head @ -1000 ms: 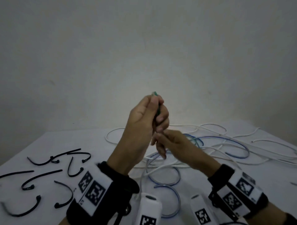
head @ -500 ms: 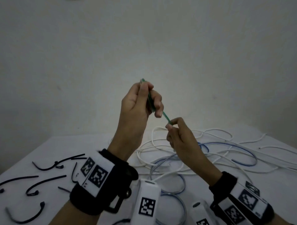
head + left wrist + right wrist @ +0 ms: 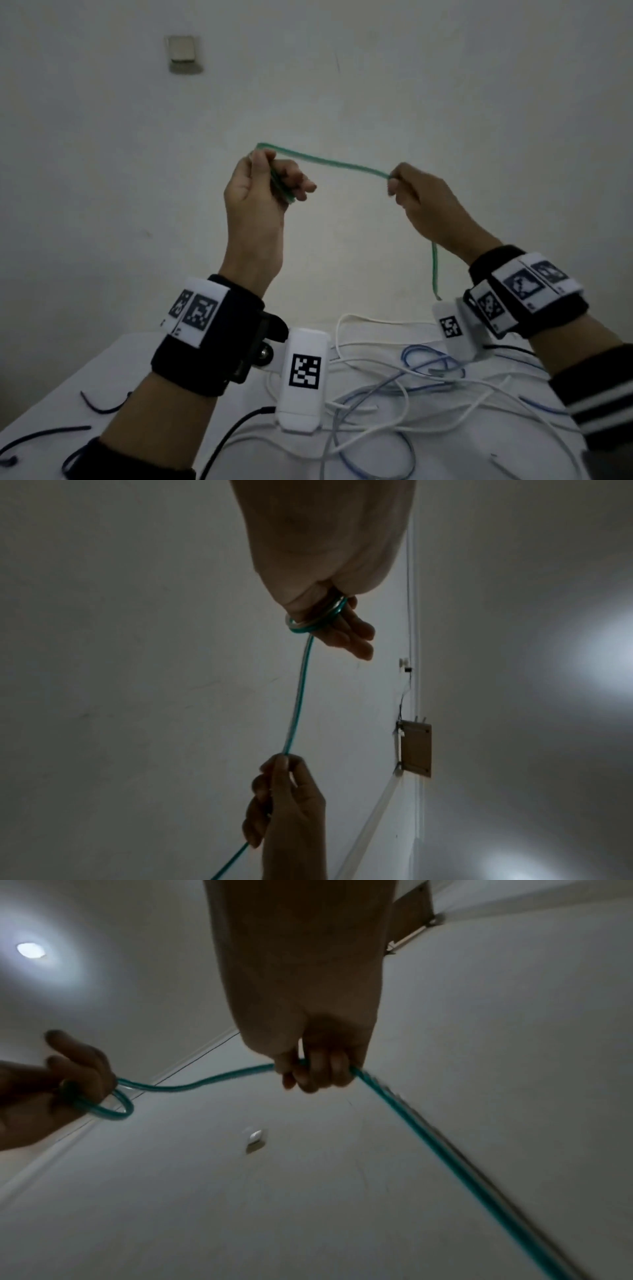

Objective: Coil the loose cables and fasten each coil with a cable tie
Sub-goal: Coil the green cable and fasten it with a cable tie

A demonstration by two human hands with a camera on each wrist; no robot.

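Both hands are raised in front of the wall with a green cable [image 3: 329,163] stretched between them. My left hand [image 3: 270,178] grips a small coil of that cable [image 3: 313,618] between thumb and curled fingers. My right hand [image 3: 402,186] pinches the cable [image 3: 205,1083] farther along; from there it hangs down past the wrist [image 3: 435,270]. In the right wrist view the coil loop [image 3: 109,1107] shows at the left hand [image 3: 61,1085], and the free length [image 3: 445,1150] runs off to the lower right. Black cable ties [image 3: 99,406] lie on the table's left.
A white table [image 3: 113,373] lies below the hands with a tangle of white cables [image 3: 394,407] and blue cables [image 3: 431,363] at its middle and right. A wall switch box [image 3: 183,53] sits high on the plain wall.
Both hands rose from the table. The right hand slid away to the right along the green cable, drawing out a long straight span between the hands.
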